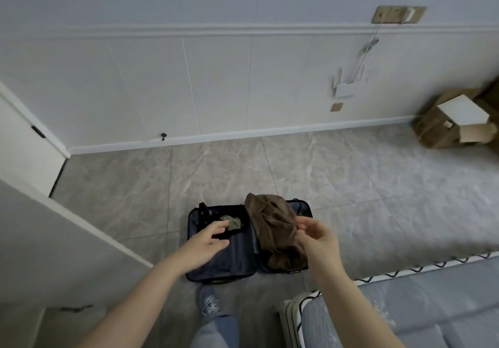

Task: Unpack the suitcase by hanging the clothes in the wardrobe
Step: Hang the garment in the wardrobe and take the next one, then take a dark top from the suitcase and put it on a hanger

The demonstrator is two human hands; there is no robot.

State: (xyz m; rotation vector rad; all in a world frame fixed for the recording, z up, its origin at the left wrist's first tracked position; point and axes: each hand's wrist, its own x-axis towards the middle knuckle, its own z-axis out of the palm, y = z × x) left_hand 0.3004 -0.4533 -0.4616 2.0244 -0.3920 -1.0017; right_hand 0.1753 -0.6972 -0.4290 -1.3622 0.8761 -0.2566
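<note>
A dark blue suitcase (232, 261) lies open on the tiled floor. A brown garment (272, 223) is bunched up over its right half. A small olive cloth (231, 222) lies in the left half near a black strap. My left hand (206, 242) hovers over the left half with fingers stretched toward the olive cloth, holding nothing. Just right of the brown garment is my right hand (316, 235), fingers loosely bent beside the fabric; a grip on the fabric does not show. White wardrobe doors (40, 226) stand at the left.
A bed with a grey mattress (418, 307) fills the lower right. Cardboard boxes (456, 123) sit at the far right by the wall. My foot (212, 303) stands just in front of the suitcase. Bare tiled floor (351, 185) stretches beyond it.
</note>
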